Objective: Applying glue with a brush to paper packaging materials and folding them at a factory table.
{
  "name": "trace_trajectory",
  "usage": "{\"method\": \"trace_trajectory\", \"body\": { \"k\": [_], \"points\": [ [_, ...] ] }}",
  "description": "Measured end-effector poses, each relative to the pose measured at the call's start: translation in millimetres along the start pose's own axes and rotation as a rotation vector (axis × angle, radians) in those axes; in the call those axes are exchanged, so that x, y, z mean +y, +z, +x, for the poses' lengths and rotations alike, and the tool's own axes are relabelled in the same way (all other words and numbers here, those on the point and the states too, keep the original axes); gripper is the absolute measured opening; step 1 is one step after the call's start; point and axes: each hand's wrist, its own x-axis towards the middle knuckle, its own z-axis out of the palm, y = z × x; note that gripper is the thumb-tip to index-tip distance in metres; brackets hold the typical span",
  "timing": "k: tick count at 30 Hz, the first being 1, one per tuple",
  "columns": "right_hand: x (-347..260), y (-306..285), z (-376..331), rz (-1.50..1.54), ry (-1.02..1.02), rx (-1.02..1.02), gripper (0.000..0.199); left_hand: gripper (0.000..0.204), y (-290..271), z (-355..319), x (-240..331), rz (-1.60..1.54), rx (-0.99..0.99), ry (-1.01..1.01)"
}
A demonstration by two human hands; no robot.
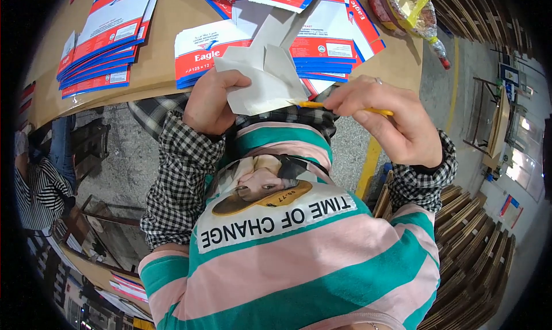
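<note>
My left hand (215, 100) is closed around the left side of a folded carton blank (264, 85), its thumb on the pale, unprinted face and its flaps standing up. My right hand (394, 114) pinches a thin yellow stick-like tool (310, 104), whose tip meets the blank's lower right edge; whether the tip has bristles is too small to tell. Just beyond the left hand lies a pile of red, white and blue printed cartons (198, 45). Another printed pile (323, 51) lies behind the blank, partly covered by it.
The brown table (158, 60) ends just in front of me. A stack of flat cartons (106, 31) sits at its left, and a plastic-wrapped bundle (408, 14) at the far right. Flat cardboard sheets (471, 244) stand on the right. A person in a striped top (43, 186) is at the left.
</note>
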Motion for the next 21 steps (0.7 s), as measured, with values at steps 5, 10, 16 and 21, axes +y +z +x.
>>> {"method": "trace_trajectory", "body": {
  "k": [5, 10, 16, 21],
  "points": [
    [2.7, -4.7, -1.0, 0.047, -0.01, 0.057, 0.014, 0.036, -3.6, 0.6, -0.4, -0.007, -0.006, -0.011],
    [7.0, -5.2, -1.6, 0.038, -0.033, 0.038, 0.014, 0.036, -3.6, 1.4, -0.9, -0.01, 0.02, -0.009],
    [8.3, -4.6, 1.9, 0.015, -0.032, 0.003, 0.014, 0.034, -0.6, -1.8, 1.9, 0.012, 0.055, -0.024],
    [7.1, -3.6, 1.2, 0.107, 0.007, 0.107, 0.013, 0.034, -1.6, -1.5, 2.2, 0.009, 0.039, -0.008]
  ]
}}
